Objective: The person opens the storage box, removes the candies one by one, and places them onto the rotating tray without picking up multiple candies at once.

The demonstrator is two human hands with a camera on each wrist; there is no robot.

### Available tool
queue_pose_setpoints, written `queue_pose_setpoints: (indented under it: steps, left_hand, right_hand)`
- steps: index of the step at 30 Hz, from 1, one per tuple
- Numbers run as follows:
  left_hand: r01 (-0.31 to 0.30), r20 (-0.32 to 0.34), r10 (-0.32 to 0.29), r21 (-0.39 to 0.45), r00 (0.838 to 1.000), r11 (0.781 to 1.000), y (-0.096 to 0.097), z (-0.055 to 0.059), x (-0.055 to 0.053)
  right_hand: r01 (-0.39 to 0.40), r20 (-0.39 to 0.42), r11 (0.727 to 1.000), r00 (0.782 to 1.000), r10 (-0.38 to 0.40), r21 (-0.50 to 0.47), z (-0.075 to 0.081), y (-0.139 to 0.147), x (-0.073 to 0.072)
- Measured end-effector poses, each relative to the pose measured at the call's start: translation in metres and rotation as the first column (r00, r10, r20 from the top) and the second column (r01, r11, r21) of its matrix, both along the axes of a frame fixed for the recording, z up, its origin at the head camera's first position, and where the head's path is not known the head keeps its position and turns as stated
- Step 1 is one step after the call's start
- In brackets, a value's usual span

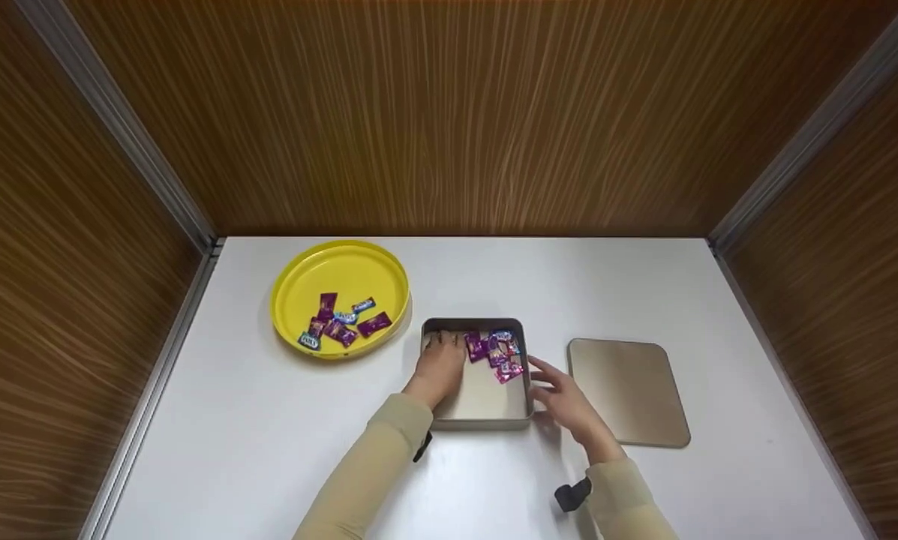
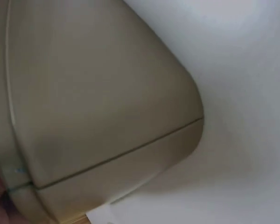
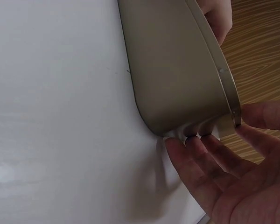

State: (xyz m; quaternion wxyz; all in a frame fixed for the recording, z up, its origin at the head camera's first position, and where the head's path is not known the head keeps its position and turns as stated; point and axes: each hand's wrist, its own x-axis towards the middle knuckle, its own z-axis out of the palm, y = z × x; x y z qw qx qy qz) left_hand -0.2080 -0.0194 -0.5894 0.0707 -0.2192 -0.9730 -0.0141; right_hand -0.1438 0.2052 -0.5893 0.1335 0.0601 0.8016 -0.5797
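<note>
The left hand (image 1: 441,367) has its fingertips down inside the tin (image 1: 490,401), out of sight, so whether they pinch a sweet or hold nothing cannot be told. The left wrist's view is mostly outer tin wall, with only a sliver of hand cut off at 8 o'clock. Several sweets in the tin (image 1: 497,355) overlap, making their number uncertain. From overhead, the left hand and wrist cover part of the tin's left wall.

Around the tin on the white table (image 1: 246,450), a yellow plate (image 1: 340,274) stands at 10 o'clock, with purple and blue sweets (image 1: 336,330) gathered toward its 6 o'clock side. A flat lid (image 1: 632,394) lies at 3 o'clock, beyond the right hand (image 1: 565,397).

The tin sits between the hands: the left reaches into its 10 o'clock corner, just beside the sweets toward 1 o'clock; the right, fingers extended, touches the outer wall at 3 o'clock without grasping it.
</note>
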Motion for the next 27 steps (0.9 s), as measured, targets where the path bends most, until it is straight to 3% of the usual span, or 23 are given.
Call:
queue_pose_setpoints:
  steps: [6,11,20,24,27]
  left_hand:
    - [-0.035,0.058,0.036,-0.002,0.998,0.999,0.002,0.001,0.002]
    - [-0.021,0.060,0.021,0.001,0.998,1.000,0.002,0.001,0.007]
    - [0.012,0.125,-0.011,-0.004,0.992,1.000,0.002,0.002,0.012]
    - [0.039,0.086,-0.039,0.002,0.996,0.999,0.001,0.001,0.016]
    - [0.056,0.048,-0.056,0.003,0.997,0.998,0.000,0.000,0.019]
  right_hand:
    - [0.013,0.012,1.000,1.000,-0.013,0.001,-0.001,0.000,-0.001]
    - [0.013,0.010,1.000,1.000,-0.013,0.007,-0.001,0.000,-0.001]
    - [0.011,0.026,1.000,1.000,-0.010,-0.022,-0.001,0.000,0.000]
    - [-0.008,0.000,1.000,1.000,0.008,-0.004,0.005,-0.002,0.002]
    - [-0.034,-0.022,0.999,0.999,0.034,0.010,0.019,-0.005,0.006]
